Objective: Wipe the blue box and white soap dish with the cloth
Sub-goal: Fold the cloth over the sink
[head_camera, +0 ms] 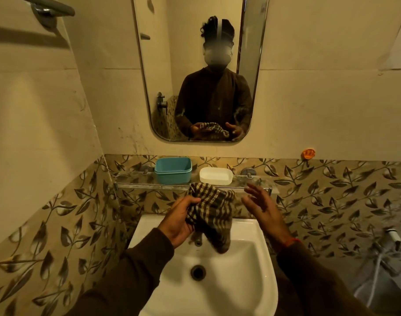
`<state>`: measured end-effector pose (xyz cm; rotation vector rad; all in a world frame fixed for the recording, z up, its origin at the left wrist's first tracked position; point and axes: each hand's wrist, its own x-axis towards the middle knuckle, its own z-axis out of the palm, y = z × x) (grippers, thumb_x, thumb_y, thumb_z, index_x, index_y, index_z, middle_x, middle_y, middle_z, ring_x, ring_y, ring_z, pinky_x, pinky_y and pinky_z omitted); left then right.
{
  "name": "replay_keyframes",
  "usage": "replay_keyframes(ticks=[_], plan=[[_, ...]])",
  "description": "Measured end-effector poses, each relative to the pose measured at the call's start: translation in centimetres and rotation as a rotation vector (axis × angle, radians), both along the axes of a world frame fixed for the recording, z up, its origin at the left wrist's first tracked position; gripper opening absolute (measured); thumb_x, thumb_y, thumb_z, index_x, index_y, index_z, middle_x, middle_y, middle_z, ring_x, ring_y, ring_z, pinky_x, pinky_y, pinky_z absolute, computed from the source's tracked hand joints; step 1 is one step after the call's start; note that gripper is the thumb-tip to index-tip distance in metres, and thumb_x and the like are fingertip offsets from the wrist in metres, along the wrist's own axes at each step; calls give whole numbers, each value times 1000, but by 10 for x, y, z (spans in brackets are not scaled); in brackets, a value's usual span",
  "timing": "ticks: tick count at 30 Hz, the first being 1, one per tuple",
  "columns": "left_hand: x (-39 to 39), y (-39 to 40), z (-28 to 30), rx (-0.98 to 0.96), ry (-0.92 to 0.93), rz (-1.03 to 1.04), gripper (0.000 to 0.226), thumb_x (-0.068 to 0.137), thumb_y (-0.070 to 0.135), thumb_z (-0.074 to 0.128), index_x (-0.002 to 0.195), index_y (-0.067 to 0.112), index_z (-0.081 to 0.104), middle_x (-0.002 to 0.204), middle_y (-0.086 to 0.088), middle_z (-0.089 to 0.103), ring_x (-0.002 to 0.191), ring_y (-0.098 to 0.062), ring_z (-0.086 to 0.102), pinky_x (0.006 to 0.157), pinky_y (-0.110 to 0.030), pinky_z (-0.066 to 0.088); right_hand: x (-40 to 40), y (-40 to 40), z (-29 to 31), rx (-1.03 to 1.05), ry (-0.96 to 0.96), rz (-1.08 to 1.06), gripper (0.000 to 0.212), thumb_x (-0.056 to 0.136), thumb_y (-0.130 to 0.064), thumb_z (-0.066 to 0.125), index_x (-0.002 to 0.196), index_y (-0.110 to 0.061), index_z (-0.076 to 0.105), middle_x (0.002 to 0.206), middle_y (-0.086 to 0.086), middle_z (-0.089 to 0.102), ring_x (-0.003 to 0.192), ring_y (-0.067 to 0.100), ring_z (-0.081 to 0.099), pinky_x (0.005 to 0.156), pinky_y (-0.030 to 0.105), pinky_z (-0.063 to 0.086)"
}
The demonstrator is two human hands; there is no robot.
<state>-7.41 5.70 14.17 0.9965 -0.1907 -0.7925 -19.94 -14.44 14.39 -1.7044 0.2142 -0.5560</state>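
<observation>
A blue box (173, 170) stands open on the glass shelf (135, 181) above the basin, with a white soap dish (216, 175) just to its right. My left hand (180, 221) grips a brown-and-cream checked cloth (212, 213), which hangs bunched over the basin, below the shelf. My right hand (262, 207) hovers to the right of the cloth with fingers spread and relaxed, holding nothing. Neither hand touches the box or the dish.
A white basin (247, 265) with a drain sits below my hands, its tap (197, 240) partly hidden behind the cloth. A mirror (201, 65) hangs above the shelf. An orange hook (308, 153) is on the right wall, a towel bar (49, 8) top left.
</observation>
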Motion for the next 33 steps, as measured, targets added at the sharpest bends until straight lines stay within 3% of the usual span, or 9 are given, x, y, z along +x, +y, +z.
replay_keyframes(ticks=[4,9,13,18,22,26,30,31,33], plan=[[0,-3,10,64,1,-89,56,77,18,65,130,3,57,118,-19,65,104,-30,64,84,-40,54,0,6,-2,116,137,343,73,74,-56,73,139,-45,43,136,-16,55,122,8,55,99,36,50],[-2,-6,18,311,-368,-87,36,101,17,44,105,33,76,117,1,72,109,-16,63,90,-36,52,7,22,13,105,311,356,18,90,-25,65,102,-13,71,106,13,74,98,29,70,83,43,59],[8,-2,-8,731,-786,65,43,103,30,51,145,35,45,154,-6,41,135,-25,47,110,-40,41,11,24,13,401,396,243,18,93,-15,61,105,-4,69,104,21,72,96,34,69,75,45,58],[-20,11,-54,577,-203,-157,76,84,82,44,145,37,45,156,-7,43,140,-34,41,109,-53,35,15,36,8,630,423,210,21,91,-17,62,107,-4,67,97,15,74,89,28,70,73,40,58],[-33,7,-62,104,208,-184,85,77,79,60,134,16,65,141,-21,59,129,-38,56,106,-49,46,20,52,-1,739,464,303,32,89,-22,65,116,-5,66,109,17,71,99,31,68,81,44,56],[-24,6,-57,53,186,-47,62,83,54,71,130,13,67,130,-21,67,107,-35,70,76,-42,58,24,49,-7,653,472,278,31,88,-30,68,112,-10,69,106,14,74,95,28,71,76,43,59],[-17,8,-58,161,89,49,59,78,44,75,128,15,66,120,-14,74,112,-35,69,73,-40,59,27,37,-15,-330,441,-72,30,82,-53,67,95,-26,62,89,-5,69,75,11,67,61,25,55],[-17,9,-60,186,78,62,60,76,46,75,127,17,67,117,-13,75,112,-35,69,72,-40,59,29,35,-18,-395,388,-110,36,80,-56,67,103,-30,59,95,-8,65,82,8,64,63,21,52],[-16,12,-64,206,65,58,57,78,48,74,126,18,68,118,-14,75,113,-36,68,80,-46,61,31,38,-25,-111,373,58,58,74,-60,71,123,-33,55,113,-8,62,97,12,64,74,29,58]])
